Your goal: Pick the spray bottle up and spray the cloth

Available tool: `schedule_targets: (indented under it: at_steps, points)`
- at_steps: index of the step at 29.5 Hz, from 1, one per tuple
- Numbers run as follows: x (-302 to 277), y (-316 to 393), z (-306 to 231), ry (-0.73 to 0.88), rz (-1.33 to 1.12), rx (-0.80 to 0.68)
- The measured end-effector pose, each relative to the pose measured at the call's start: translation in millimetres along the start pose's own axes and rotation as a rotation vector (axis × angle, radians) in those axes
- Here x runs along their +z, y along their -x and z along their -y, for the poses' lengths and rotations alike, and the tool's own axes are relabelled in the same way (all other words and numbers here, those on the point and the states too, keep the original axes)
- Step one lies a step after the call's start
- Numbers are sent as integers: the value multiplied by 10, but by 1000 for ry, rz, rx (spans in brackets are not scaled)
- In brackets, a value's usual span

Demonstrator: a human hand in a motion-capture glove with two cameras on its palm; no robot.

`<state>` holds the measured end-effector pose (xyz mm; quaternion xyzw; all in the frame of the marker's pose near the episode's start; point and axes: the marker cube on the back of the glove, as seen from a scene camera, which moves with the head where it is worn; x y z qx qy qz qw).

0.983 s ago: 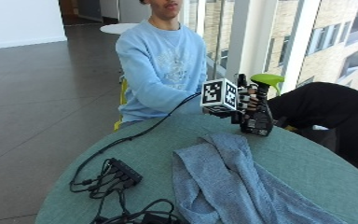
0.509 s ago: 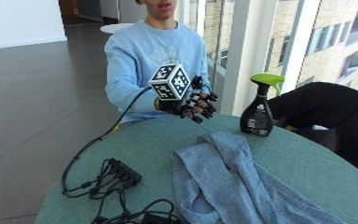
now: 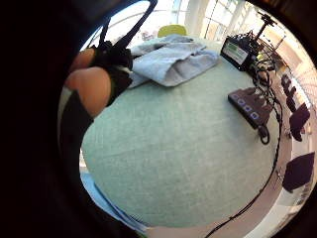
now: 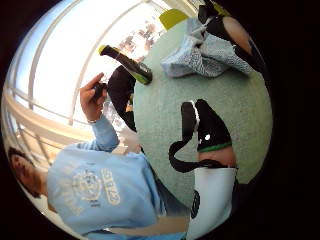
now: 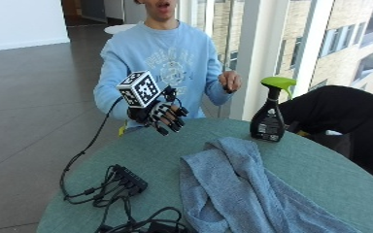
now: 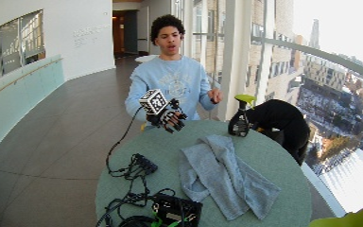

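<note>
**A:** What do you have at the lower left of the outside view?

**B:** Your black power strip (image 5: 129,178) lies there on the green table (image 5: 342,179), with a tangle of black cables (image 5: 141,221) below it at the bottom edge. One cable climbs from that corner to your gloved hand.

**A:** And the hand itself?

**B:** Your right hand (image 5: 162,115) hangs in the air at centre left, above the table's near-you edge. Its fingers are spread and only slightly bent, and they grasp nothing.

**A:** What lies in the middle?

**B:** The blue-grey cloth (image 5: 245,189) sprawls crumpled from the centre down to the lower right of the frame. It lies between your hand and the right half of the table.

**A:** Where is the bottle?

**B:** The spray bottle (image 5: 269,119), black with a lime-green trigger head, stands upright on the table at centre right, just beyond the cloth's far end and well apart from your hand. Your bare left hand (image 5: 228,81) is raised above and left of it, touching nothing on the table. A black bag or coat (image 5: 342,111) sits behind the bottle, at the right edge.
</note>
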<state>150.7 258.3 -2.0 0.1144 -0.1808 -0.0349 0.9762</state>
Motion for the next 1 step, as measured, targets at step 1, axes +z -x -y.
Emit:
schedule_targets:
  at_steps: [1]
  points:
    - [0,-10,-7,1,-2,1]
